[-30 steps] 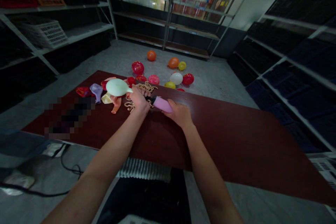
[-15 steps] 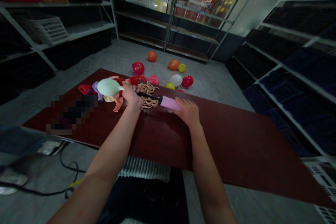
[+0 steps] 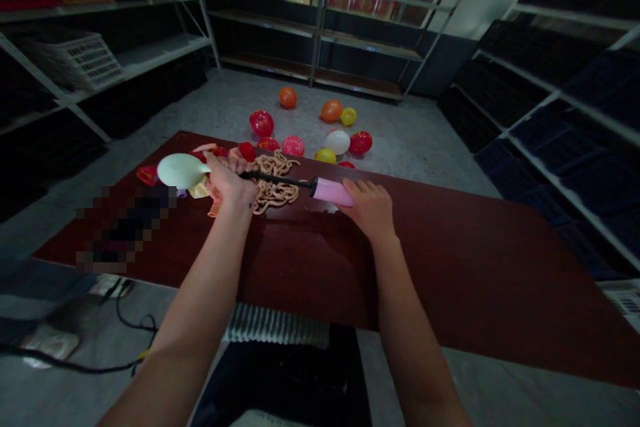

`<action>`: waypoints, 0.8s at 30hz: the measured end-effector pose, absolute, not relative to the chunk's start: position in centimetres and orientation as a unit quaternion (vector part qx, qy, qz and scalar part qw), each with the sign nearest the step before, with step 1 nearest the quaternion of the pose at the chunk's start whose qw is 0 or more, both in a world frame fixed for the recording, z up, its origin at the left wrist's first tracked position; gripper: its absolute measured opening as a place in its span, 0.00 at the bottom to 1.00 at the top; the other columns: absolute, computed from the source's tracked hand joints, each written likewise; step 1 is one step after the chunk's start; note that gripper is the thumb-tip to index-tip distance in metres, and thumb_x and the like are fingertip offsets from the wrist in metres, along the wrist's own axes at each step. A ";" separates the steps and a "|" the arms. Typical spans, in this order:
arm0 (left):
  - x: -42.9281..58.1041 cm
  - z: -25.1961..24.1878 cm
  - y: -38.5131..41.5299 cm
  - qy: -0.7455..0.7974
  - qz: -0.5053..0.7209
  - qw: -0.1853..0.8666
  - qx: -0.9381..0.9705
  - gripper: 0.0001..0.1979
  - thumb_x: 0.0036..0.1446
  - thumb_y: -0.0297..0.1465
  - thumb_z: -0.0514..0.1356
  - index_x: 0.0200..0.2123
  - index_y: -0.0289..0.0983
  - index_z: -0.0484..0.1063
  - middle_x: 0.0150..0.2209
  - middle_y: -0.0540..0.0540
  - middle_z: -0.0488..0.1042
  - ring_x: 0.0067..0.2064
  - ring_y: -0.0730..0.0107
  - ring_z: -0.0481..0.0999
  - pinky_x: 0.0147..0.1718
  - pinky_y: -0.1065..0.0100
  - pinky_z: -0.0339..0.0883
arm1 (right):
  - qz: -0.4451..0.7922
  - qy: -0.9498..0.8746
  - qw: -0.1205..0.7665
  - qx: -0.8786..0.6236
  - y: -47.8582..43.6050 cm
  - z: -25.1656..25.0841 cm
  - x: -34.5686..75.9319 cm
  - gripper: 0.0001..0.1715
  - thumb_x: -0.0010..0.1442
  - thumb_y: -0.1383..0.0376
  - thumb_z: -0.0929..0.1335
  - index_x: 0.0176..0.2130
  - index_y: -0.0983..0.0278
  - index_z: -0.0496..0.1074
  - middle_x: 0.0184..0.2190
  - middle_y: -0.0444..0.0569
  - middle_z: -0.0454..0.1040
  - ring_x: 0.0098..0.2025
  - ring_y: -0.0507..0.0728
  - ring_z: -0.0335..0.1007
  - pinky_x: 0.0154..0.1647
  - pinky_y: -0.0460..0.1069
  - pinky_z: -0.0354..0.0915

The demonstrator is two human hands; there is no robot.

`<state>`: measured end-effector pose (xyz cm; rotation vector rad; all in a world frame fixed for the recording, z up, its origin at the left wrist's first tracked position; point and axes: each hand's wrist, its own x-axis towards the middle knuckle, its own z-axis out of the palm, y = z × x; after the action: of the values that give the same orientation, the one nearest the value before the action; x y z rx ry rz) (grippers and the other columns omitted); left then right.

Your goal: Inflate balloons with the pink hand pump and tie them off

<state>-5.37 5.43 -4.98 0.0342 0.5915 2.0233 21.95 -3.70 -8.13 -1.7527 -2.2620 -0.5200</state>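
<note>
My left hand (image 3: 231, 185) is closed round the neck of a pale green balloon (image 3: 181, 171), partly blown up and pointing left, where it meets the thin black rod of a hand pump. My right hand (image 3: 369, 207) grips the pump's pink barrel (image 3: 332, 191), pulled out to the right so the rod shows. Both are held just over the dark red table (image 3: 450, 267). Under the rod lies a heap of tan rubber bands (image 3: 273, 180). Limp balloons (image 3: 150, 175) in red, purple and yellow lie behind my left hand.
Several inflated balloons (image 3: 338, 142) in red, orange, yellow and white lie on the grey floor beyond the table. Metal shelving lines the walls left, back and right, with a white crate (image 3: 90, 60) on the left. A blurred patch covers the table's left end; cables run on the floor.
My right hand has drawn the pink barrel away to the right, baring more of the black rod. My left hand and the green balloon have shifted left.
</note>
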 end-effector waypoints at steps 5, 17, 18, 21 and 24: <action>-4.1 -5.3 5.1 0.243 0.826 0.505 0.058 0.25 0.74 0.35 0.47 0.22 0.39 0.45 0.17 0.57 0.44 0.15 0.79 0.45 0.16 0.72 0.45 | -0.174 -0.779 0.118 -0.591 -3.9 -8.1 21.5 0.26 0.63 0.55 0.72 0.57 0.61 0.71 0.45 0.55 0.79 0.45 0.64 0.72 0.43 0.54 0.56; 0.6 -5.7 3.6 0.292 0.741 0.602 0.056 0.31 0.73 0.45 0.51 0.20 0.39 0.44 0.14 0.57 0.44 0.14 0.79 0.45 0.15 0.71 0.46 | -0.110 -0.774 0.088 -0.617 -4.0 -9.1 16.7 0.25 0.63 0.53 0.71 0.56 0.61 0.70 0.44 0.54 0.80 0.42 0.61 0.75 0.38 0.51 0.58; 0.4 -5.8 3.8 0.292 0.738 0.606 0.051 0.32 0.73 0.46 0.51 0.20 0.39 0.44 0.14 0.57 0.44 0.13 0.79 0.46 0.15 0.72 0.46 | -0.117 -0.774 0.089 -0.616 -3.9 -9.2 16.7 0.26 0.63 0.53 0.71 0.57 0.60 0.70 0.44 0.54 0.80 0.42 0.61 0.75 0.38 0.51 0.58; -0.5 -6.2 4.3 0.287 0.738 0.610 0.035 0.31 0.73 0.47 0.50 0.20 0.38 0.44 0.14 0.57 0.45 0.13 0.79 0.46 0.15 0.72 0.46 | -0.140 -0.775 0.105 -0.608 -3.6 -9.5 16.6 0.28 0.65 0.52 0.69 0.59 0.60 0.69 0.44 0.55 0.80 0.43 0.62 0.74 0.39 0.52 0.58; -1.2 -6.1 4.4 0.278 0.753 0.596 0.027 0.31 0.73 0.46 0.49 0.20 0.38 0.44 0.14 0.57 0.45 0.13 0.78 0.47 0.15 0.72 0.45 | -0.157 -0.775 0.117 -0.600 -3.3 -9.7 16.2 0.29 0.67 0.50 0.66 0.60 0.61 0.70 0.43 0.55 0.80 0.43 0.62 0.73 0.39 0.51 0.56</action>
<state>-1.15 4.43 -6.07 0.0626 0.6450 1.7492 16.23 -3.31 -9.70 -1.7576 -2.2695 -0.4605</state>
